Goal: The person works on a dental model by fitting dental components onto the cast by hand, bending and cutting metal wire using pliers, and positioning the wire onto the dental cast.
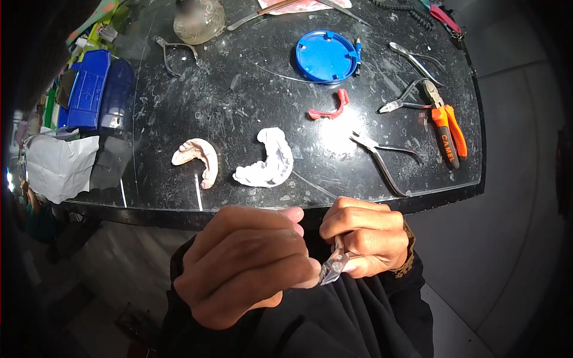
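Note:
Just beyond the table's front edge, my right hand [367, 235] is closed around small metal pliers [335, 267], whose handles are mostly hidden in the fist. The pliers' jaws point down and left to the fingertips of my left hand [245, 262]. That hand is closed too, its fingers pinched near the jaw tips; whatever it holds is too small or hidden to name. On the table ahead lie a white plaster dental cast [276, 158] and a pinkish dental cast [203, 160]. Farther off is a red, curved wax-like piece [331, 106].
Several pliers lie on the right, including slim pliers [382, 156] and orange-handled cutters [446, 128]. A round blue dish [326, 56] sits at the back, near a glass jar [206, 24]. To the left are a blue box [89, 89] and crumpled white paper [59, 167].

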Demonstrator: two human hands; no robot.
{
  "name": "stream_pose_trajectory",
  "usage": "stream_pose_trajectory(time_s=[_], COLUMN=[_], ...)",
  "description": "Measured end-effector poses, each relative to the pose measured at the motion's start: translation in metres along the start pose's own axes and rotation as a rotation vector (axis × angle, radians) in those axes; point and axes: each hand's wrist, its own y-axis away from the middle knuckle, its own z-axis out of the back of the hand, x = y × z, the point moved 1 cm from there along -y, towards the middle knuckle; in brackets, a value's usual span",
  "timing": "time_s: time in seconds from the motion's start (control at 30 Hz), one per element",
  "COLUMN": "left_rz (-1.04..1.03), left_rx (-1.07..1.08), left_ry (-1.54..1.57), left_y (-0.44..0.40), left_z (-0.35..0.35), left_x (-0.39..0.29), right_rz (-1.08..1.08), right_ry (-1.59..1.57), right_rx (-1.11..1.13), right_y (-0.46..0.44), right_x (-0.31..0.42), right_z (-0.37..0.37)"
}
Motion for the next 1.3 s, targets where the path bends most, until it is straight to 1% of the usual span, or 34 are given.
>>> stream_pose_trajectory(time_s=[0.07,0.17,0.27,0.3,0.4,0.53,0.6,0.63,0.67,0.73,0.77,0.8,0.83,0.87,0.93,0.97,1.0,1.07,1.1,1.13,1.2,1.3], left_rz=[-0.015,-0.024,-0.022,-0.015,0.002,0.01,-0.01,-0.025,-0.04,-0.045,-0.051,-0.001,0.048,0.097,0.116,0.13,0.146,0.121,0.108,0.094,0.083,0.064], left_rx=[0.014,0.008,0.043,0.053,0.063,0.036,0.032,0.033,0.033,0.036,0.038,0.017,-0.005,-0.026,-0.014,-0.025,-0.034,-0.013,0.002,0.019,0.008,-0.006], left_ry=[-0.012,-0.039,-0.063,-0.084,-0.119,-0.078,-0.064,-0.06,-0.057,-0.033,-0.018,0.035,0.089,0.144,0.208,0.227,0.243,0.178,0.151,0.124,0.103,0.083], left_y=[0.0,0.0,-0.001,-0.002,-0.004,-0.005,-0.006,-0.006,-0.006,-0.005,-0.005,-0.004,-0.001,-0.001,-0.003,-0.002,-0.002,-0.003,-0.005,-0.006,-0.007,-0.007], left_z=[0.002,0.002,0.006,0.007,0.008,0.007,0.007,0.008,0.008,0.009,0.009,0.008,0.008,0.008,0.009,0.008,0.008,0.012,0.015,0.017,0.018,0.02], left_x=[-0.001,-0.002,-0.003,-0.004,-0.006,-0.007,-0.005,-0.003,-0.002,0.001,0.003,0.003,0.003,0.003,0.007,0.009,0.01,0.011,0.012,0.012,0.011,0.009], right_rz=[0.009,-0.039,-0.046,-0.097,-0.097,-0.091,-0.063,-0.03,-0.097,-0.342,-0.391,-0.441,-0.496,-0.512,-0.518,-0.478,-0.385,-0.399,-0.432,-0.502,-0.495,-0.417], right_ry=[-0.011,-0.025,0.037,0.049,0.083,0.086,0.192,0.325,0.494,0.82,0.97,1.122,1.207,1.25,1.269,1.244,1.349,1.261,1.267,1.305,1.41,1.484], right_rx=[-0.006,0.006,-0.003,-0.003,-0.03,-0.022,-0.03,-0.073,-0.15,-0.408,-0.407,-0.405,-0.371,-0.356,-0.347,-0.415,-0.449,-0.309,-0.228,-0.216,-0.171,-0.043], right_y=[-0.001,0.0,0.0,0.003,0.004,0.004,0.003,0.003,0.006,0.007,0.008,0.01,0.013,0.019,0.026,0.027,0.021,0.022,0.022,0.023,0.03,0.033], right_x=[-0.001,0.002,0.003,0.006,0.01,0.011,0.015,0.018,0.026,0.034,0.029,0.02,0.014,0.004,-0.01,-0.01,-0.004,0.012,0.014,0.011,0.0,-0.003], right_z=[-0.001,0.001,0.004,0.005,0.008,0.006,0.013,0.019,0.028,0.033,0.041,0.051,0.058,0.065,0.071,0.068,0.062,0.046,0.039,0.033,0.033,0.035])
